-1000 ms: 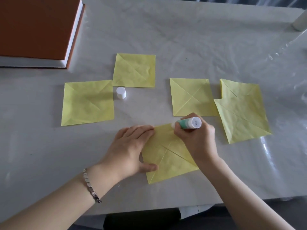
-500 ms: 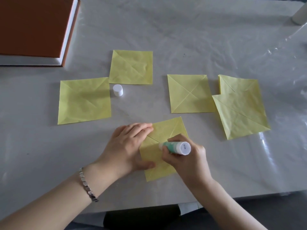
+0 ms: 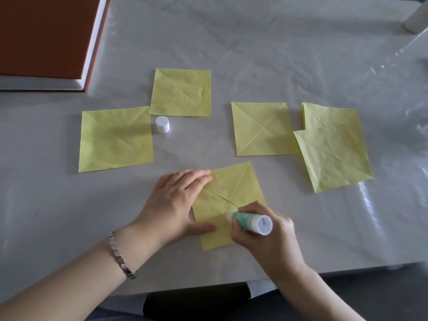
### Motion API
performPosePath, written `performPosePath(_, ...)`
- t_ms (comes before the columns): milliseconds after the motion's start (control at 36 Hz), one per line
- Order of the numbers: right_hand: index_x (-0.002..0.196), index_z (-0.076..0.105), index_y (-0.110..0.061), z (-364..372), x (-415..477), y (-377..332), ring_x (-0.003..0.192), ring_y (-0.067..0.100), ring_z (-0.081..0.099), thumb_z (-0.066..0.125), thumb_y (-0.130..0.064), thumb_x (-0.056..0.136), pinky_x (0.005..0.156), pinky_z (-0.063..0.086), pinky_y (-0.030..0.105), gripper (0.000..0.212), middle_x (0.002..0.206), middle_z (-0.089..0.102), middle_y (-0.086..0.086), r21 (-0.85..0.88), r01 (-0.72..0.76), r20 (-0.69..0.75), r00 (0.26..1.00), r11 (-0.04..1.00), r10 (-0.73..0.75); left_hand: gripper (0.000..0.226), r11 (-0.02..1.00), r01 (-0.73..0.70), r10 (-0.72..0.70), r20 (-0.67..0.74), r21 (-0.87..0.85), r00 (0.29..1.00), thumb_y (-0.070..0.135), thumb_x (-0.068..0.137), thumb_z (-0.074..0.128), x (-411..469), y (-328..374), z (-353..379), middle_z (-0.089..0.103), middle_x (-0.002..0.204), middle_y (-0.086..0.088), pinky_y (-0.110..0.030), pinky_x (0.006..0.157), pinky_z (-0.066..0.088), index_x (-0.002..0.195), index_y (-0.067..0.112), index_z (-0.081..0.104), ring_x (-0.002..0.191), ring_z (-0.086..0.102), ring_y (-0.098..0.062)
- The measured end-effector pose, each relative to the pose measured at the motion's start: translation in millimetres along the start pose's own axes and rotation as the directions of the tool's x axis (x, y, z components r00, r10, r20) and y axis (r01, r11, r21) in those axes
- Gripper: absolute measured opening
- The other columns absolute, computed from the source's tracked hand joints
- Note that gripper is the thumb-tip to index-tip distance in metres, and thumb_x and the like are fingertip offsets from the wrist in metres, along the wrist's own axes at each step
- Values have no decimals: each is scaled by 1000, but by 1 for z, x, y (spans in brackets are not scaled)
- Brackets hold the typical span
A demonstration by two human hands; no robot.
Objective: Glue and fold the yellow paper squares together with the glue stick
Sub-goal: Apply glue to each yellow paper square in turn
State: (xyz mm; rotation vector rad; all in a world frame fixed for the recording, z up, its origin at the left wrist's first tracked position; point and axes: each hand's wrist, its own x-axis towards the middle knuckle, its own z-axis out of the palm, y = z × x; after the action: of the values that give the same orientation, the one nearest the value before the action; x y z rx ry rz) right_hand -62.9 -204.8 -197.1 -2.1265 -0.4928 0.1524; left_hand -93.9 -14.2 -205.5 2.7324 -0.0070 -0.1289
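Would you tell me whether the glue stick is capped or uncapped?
Uncapped: the glue stick shows its bare tip, and the white cap stands apart.

1. A big book (image 3: 44,35) lies flat at the far left corner of the table (image 3: 254,42). Its cover is orange-brown and the edges of its pages are white.
2. The table has a pale grey top that looks wrinkled. On its right side a clear plastic sheet (image 3: 393,158) shines in the light.
3. A white object (image 3: 416,18) stands at the far right corner, cut off by the picture edge; what it is I cannot tell.
4. A silver bracelet (image 3: 119,256) made of small linked pieces goes around one wrist.
5. Under the near edge of the table there is a dark shape (image 3: 196,302), and just beside it a small white piece (image 3: 260,287).
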Motion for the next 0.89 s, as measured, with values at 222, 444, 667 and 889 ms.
performPosePath(222, 65, 59, -25, -25, 8, 15, 60, 11, 56, 67, -32, 60, 47, 42, 17, 12, 74, 62, -14, -13, -86, -99, 991, 996, 85, 90, 1000, 3, -3, 11, 13, 1000, 75, 53, 45, 0, 0, 0, 60, 123, 4, -26, 91, 25, 119, 16, 59, 111, 40, -10)
performPosePath(444, 63, 59, -24, -33, 5, 9, 57, 8, 57, 68, -23, 59, 47, 42, 12, 11, 72, 63, -13, 31, -122, -109, 986, 992, 125, 90, 1000, 1, -2, 23, 16, 1000, 75, 52, 44, 1, 1, -1, 60, 121, 4, -27, 91, 24, 118, 15, 61, 109, 40, -10)
performPosePath(667, 69, 60, -20, -19, -8, 5, 53, 9, 54, 65, -37, 57, 45, 43, 17, 21, 70, 63, -7, 43, -67, 50, 997, 997, 65, 89, 999, -8, 6, 47, 33, 999, 76, 54, 43, 1, 2, -4, 60, 121, 3, -27, 91, 26, 117, 15, 61, 109, 42, -11)
performPosePath(889, 65, 61, -24, -59, -1, 26, 58, 8, 59, 62, -41, 54, 49, 43, 12, 21, 72, 64, -14, -21, -163, -154, 975, 986, 158, 88, 999, -12, 10, 55, 49, 998, 73, 54, 45, 0, 3, -4, 61, 120, 2, -27, 92, 26, 116, 12, 62, 109, 41, -10)
